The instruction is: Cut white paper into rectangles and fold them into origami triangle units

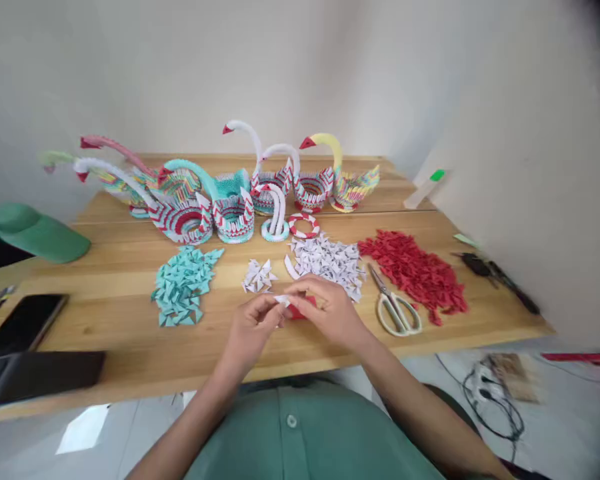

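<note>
Close together near the table's front edge, my left hand [250, 327] and my right hand [327, 310] pinch a small white folded paper piece [283, 301] between their fingertips. Partly hidden under my right hand lies something red and flat [305, 308]. Just beyond my fingers is a small pile of white paper triangles [259, 275]. A larger white heap [330, 260] spreads behind my right hand, with a short curved white strip [292, 267] at its left side. Scissors [397, 310] with pale handles rest to the right of that hand.
Turquoise pieces [184, 283] are heaped on the left, red pieces [415, 270] on the right. Several paper swans [185, 217] stand at the back, near a red-and-white ring [304, 225]. A phone [23, 323], a dark case [45, 377] and a green bottle-like object [37, 230] lie far left.
</note>
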`<state>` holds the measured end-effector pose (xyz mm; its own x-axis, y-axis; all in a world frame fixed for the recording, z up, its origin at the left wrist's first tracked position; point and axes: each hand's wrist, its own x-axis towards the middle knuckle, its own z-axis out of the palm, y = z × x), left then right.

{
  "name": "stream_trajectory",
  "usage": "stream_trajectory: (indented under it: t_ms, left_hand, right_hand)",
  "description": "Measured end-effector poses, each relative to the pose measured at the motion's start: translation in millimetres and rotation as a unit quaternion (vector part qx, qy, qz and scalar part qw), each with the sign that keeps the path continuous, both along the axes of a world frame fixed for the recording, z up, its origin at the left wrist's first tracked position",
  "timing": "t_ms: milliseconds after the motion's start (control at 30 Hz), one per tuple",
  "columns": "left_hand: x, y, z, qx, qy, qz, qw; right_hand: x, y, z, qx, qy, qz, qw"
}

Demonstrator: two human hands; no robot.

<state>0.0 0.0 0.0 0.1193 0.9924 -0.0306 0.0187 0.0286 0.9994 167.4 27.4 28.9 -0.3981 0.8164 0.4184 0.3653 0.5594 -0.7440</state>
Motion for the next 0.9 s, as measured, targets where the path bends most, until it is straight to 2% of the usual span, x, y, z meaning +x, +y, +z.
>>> stream_trajectory:
  t_ms: [233, 567, 700, 900]
  left_hand:
    - [0, -6, 1.6, 0.053, 0.066, 0.032, 0.996]
    - [-1, -11, 5.9, 0.103, 0.216, 0.012, 0.971]
    - [1, -13, 4.9, 0.098, 0.211, 0.013, 0.972]
    - [3, -16, 1.7, 0.078, 0.175, 0.026, 0.981]
  right_hand:
    - [2, -2, -10.4, 0.165, -0.140, -0.002, 0.976]
    - [5, -3, -10.4, 0.249, -0.181, -0.003, 0.951]
    - [7, -5, -15.0, 0.224, -0.158, -0.014, 0.962]
    - [4, -10, -22.5, 0.081, -0.066, -0.019, 0.994]
